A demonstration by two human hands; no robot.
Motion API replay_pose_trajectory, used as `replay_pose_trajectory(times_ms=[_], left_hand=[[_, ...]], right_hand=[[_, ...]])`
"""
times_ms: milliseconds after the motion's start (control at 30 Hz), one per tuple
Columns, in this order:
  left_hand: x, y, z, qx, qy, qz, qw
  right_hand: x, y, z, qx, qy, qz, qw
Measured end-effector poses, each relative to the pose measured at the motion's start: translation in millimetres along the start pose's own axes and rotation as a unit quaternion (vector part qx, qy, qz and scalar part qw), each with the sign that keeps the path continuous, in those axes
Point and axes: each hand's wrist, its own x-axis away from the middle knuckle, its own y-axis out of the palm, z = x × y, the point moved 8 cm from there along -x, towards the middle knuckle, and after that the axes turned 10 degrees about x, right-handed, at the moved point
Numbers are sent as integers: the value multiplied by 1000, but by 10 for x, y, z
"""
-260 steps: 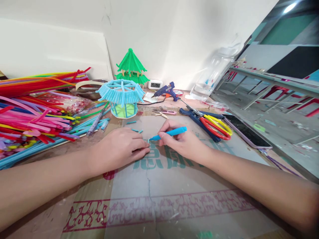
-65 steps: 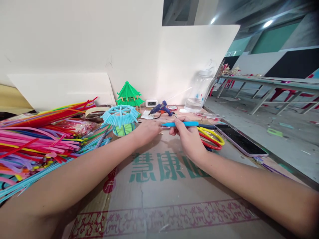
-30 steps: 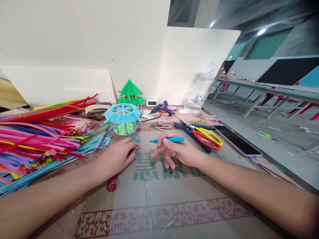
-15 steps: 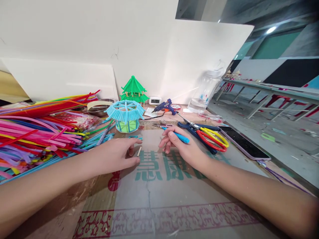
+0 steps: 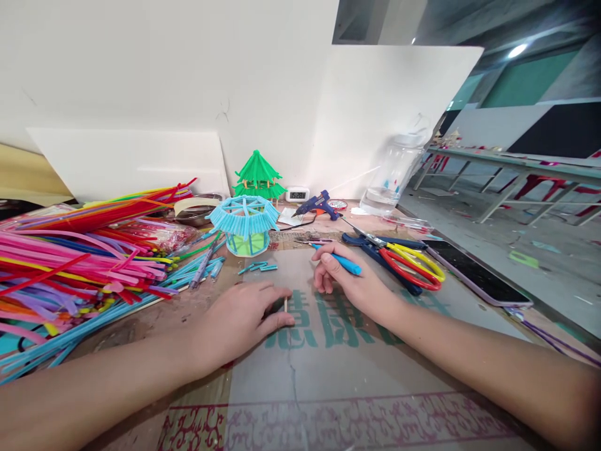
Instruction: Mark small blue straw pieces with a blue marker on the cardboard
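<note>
My left hand (image 5: 256,318) is low over the clear-covered mat. Its thumb and forefinger close on a short pale wooden stick (image 5: 285,305), one fingertip at each end. To the right, my right hand (image 5: 345,279) holds a bright blue marker (image 5: 348,264), which lies between thumb and forefinger with its tip to the upper left. The other right fingers are curled. Beyond my left hand are several short blue pieces of pipe cleaner (image 5: 259,267). Behind them stands a small pavilion (image 5: 244,216) with a light blue roof and green base.
Bundled coloured pipe cleaners (image 5: 84,263) cover the left side. A green tiered model (image 5: 257,175), a small clock (image 5: 297,194), a glue gun (image 5: 319,205) and a clear bottle (image 5: 392,178) stand at the back. Scissors (image 5: 408,263), blue-handled pliers (image 5: 404,285) and a phone (image 5: 479,272) lie right.
My left hand has moved right and slightly down, and its fingertips now meet the wooden stick. My right hand still holds the marker. The view has shifted a little.
</note>
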Motion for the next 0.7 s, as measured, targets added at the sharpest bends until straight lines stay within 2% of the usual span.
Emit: replay_pose_trajectory(times_ms=[300, 433, 500, 567, 600, 633, 667, 700], left_hand=[[10, -15, 34, -20, 24, 9, 999], [15, -16, -1, -24, 21, 9, 999], [4, -8, -16, -13, 13, 3, 1000], [-8, 1, -27, -6, 2, -4, 1000], [-13, 3, -34, -4, -5, -5, 1000], [-16, 4, -40, -2, -12, -6, 1000], [-17, 5, -44, -1, -17, -7, 1000], [-16, 6, -44, -1, -18, -9, 1000]], right_hand=[[20, 9, 13, 19, -4, -13, 1000], [31, 0, -37, 41, -33, -16, 998], [45, 43, -65, 38, -36, -81, 995], [125, 172, -56, -36, 8, -231, 972], [205, 235, -55, -105, 51, -313, 943], [340, 316, -67, -155, 96, -416, 891], [445, 340, -87, -174, 122, -481, 850], [417, 285, -82, -169, 127, -460, 862]])
